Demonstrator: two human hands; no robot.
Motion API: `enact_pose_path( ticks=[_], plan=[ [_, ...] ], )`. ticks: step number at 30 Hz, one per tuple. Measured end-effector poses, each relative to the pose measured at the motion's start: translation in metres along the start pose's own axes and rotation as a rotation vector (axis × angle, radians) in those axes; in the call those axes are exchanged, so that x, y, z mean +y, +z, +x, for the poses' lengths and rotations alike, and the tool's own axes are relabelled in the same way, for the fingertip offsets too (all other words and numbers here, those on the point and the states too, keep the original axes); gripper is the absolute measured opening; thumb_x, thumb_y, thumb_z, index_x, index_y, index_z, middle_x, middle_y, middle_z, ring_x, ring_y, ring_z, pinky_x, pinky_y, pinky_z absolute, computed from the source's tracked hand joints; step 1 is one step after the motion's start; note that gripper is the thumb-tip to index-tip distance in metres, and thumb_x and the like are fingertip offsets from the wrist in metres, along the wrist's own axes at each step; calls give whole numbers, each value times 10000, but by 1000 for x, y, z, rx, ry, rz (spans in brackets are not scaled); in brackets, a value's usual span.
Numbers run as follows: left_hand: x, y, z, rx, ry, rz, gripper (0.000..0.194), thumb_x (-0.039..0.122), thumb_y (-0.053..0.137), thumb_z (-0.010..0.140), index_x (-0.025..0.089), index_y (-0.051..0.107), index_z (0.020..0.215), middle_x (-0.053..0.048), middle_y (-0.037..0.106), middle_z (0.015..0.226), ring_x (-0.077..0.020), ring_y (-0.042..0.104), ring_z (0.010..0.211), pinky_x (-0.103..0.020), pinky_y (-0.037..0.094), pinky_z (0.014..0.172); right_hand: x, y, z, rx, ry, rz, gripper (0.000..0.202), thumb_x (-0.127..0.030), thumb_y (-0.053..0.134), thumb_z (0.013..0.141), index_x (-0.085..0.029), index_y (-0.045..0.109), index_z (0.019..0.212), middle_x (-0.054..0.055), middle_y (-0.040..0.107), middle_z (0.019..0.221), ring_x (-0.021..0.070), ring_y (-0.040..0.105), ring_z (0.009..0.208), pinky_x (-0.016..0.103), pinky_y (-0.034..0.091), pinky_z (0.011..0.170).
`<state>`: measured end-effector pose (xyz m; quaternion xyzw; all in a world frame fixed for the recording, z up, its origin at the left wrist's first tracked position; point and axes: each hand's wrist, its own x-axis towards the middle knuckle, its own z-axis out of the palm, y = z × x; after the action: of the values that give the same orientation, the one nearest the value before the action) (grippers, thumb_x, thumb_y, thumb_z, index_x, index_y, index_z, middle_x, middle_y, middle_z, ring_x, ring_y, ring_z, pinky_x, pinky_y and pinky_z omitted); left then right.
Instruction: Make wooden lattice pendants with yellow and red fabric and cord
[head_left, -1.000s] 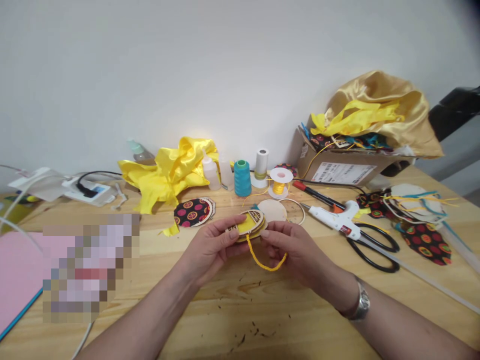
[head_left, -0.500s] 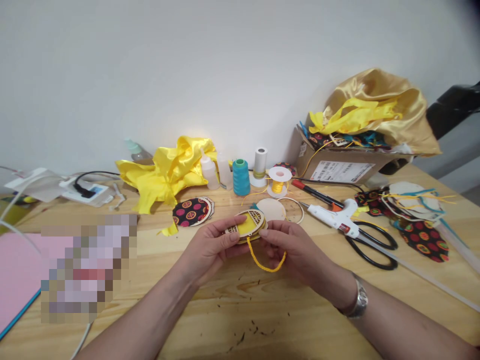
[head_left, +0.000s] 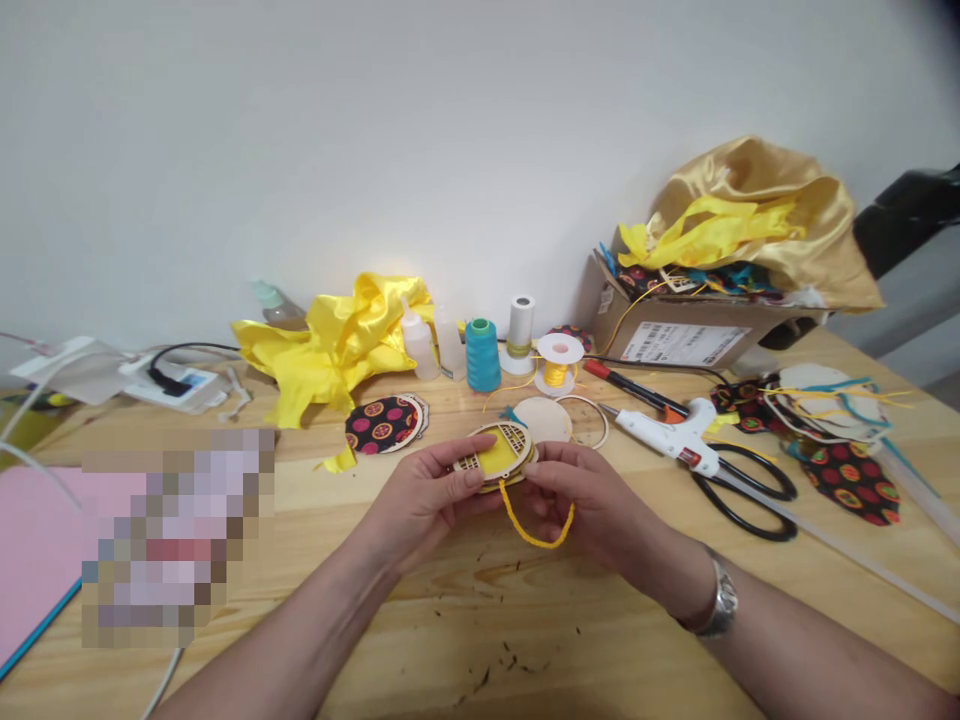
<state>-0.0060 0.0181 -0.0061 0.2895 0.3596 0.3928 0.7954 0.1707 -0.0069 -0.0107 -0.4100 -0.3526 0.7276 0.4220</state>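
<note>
Pinching the left side of a layered, fretted wooden oval (head_left: 496,455) above the surface (head_left: 375,640), the left hand (head_left: 427,485) steadies it; the right hand (head_left: 581,490) pinches its right edge. Below loops 1 yellow cord (head_left: 540,544). Uneven pressure could skew the layers; a snagged loop could tug them apart.

1. Open lane over the counter (head_left: 405,660) between the forearms (head_left: 315,620), just dark specks (head_left: 504,660) there
2. Right of the hands (head_left: 431,485): white glue gun (head_left: 664,435) and black scissor handles (head_left: 789,489) block a low pass
3. Behind: teal thread cone (head_left: 483,360), yellow spool (head_left: 558,373), white bottle (head_left: 420,352) stand upright, narrow gaps
4. Air above them free
</note>
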Motion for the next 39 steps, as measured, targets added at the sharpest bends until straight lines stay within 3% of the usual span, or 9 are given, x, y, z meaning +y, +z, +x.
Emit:
enact_pose_path(
  ticks=[13,22,39],
  plan=[
    [1,-3,-2,-5,5,27,329,133,800,632,146,722,951,-112,729,1014,-221,692,878,-291,580,708,-1,4,1,88,33,47,207,-317,615,697,-149,530,612,-15,492,538,88,440,473,213,295,420],
    [2,-2,-2,28,-1,32,364,109,821,582,146,730,933,-124,727,1015,-244,690,869,-333,567,720,-3,1,1,-12,60,62,188,-301,625,700,-127,569,656,-15,481,556,75,414,470,213,281,427],
    [2,-1,0,25,8,74,368,116,826,574,162,735,928,-92,738,998,-214,693,867,-304,566,754,-3,1,2,6,80,61,183,-307,626,668,-145,549,632,-18,485,535,83,426,453,207,308,398]
  ],
)
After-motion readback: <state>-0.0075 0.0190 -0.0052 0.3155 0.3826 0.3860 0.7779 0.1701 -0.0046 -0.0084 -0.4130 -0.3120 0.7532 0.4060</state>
